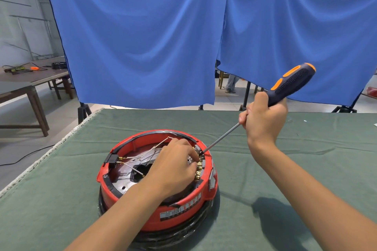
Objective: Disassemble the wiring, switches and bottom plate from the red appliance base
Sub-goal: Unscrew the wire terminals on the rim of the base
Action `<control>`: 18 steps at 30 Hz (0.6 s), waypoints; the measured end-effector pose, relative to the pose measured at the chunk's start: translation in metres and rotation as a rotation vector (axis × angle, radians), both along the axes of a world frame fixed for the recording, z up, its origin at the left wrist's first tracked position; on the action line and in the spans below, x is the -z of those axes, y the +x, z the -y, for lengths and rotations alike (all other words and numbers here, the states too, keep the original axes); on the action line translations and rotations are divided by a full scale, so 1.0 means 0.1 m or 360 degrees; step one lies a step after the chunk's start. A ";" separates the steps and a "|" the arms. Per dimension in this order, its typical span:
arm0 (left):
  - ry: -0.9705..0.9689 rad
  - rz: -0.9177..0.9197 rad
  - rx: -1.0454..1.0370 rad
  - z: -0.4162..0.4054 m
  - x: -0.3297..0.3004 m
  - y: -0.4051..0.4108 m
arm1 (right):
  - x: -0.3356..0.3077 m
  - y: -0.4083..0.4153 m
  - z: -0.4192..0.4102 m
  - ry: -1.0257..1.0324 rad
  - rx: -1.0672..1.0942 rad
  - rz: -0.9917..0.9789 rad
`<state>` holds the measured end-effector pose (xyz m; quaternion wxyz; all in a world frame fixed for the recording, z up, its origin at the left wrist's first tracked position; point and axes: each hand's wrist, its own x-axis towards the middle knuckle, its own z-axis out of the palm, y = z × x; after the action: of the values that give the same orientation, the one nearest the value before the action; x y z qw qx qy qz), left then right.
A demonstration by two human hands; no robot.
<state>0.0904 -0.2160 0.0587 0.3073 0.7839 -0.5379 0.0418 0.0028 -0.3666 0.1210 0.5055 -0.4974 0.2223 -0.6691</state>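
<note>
Red appliance base (177, 216), upturned on the green surface (265, 199), early in disassembly: wiring (142, 154), black switch (112, 159) and bottom plate (122, 179) remain fitted while the left hand (173, 166) pinches the brass terminals (199, 169) and the right hand (265, 120) grips the screwdriver (285, 87), tip at the rim.

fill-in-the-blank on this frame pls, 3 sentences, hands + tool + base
1. The right hand grips a ____ by its handle.
2. The tool's tip meets the inner right rim of the ____ base, next to the left hand.
3. The base sits on a ____ cloth.

Missing words: screwdriver; red; green
</note>
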 end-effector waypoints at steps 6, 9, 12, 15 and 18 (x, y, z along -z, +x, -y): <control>-0.0012 -0.0055 -0.0027 -0.01 0.00 -0.01 | 0.06 -0.03 0.03 0.0110 0.0040 0.0040; -0.0009 -0.0094 -0.0054 -0.02 0.00 -0.01 | 0.12 -0.03 0.04 0.0190 0.0022 0.0047; -0.0008 -0.0121 -0.0073 -0.05 -0.01 -0.02 | 0.18 0.02 -0.01 0.0193 -0.0026 0.0018; -0.0013 -0.0115 -0.0079 -0.06 -0.02 -0.03 | 0.16 0.05 -0.07 0.0103 -0.0054 0.0011; -0.0005 -0.0086 -0.0077 -0.06 -0.03 -0.04 | 0.05 -0.02 -0.04 0.0024 -0.0035 0.0036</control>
<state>0.0868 -0.2104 0.0614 0.3218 0.7971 -0.5101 0.0290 0.0012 -0.3628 0.1163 0.5189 -0.4884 0.2162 -0.6674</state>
